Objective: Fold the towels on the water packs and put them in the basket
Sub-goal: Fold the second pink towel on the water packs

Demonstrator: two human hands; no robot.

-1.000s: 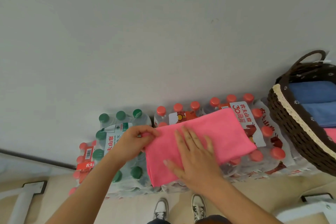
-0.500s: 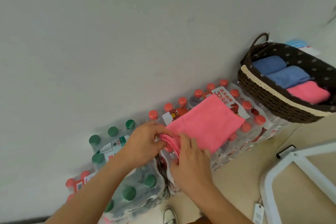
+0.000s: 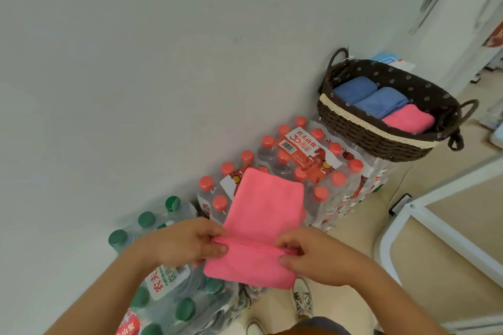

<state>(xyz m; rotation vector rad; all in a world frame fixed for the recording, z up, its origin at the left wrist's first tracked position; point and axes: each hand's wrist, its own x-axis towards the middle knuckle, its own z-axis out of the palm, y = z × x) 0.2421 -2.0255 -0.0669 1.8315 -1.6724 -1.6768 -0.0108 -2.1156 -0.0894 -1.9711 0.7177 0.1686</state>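
A pink towel (image 3: pixel 265 212) lies partly on the red-capped water pack (image 3: pixel 313 160), its near part lifted and creased into a fold. My left hand (image 3: pixel 185 243) pinches the fold at its left end. My right hand (image 3: pixel 313 253) pinches the same fold at its right end. The dark woven basket (image 3: pixel 381 139) stands on the packs at the far right. It holds two blue folded towels (image 3: pixel 373 100) and one pink folded towel (image 3: pixel 408 118).
A green-capped water pack (image 3: pixel 163 294) sits at the near left. The white wall (image 3: pixel 163 62) runs behind the packs. A white frame (image 3: pixel 435 228) stands on the beige floor at the right. My shoes (image 3: pixel 302 299) show below the towel.
The view swung right, bringing the whole basket into sight. My hands moved from the towel's left edge to grip a fold across its near part, and the towel now hangs off the pack's edge.
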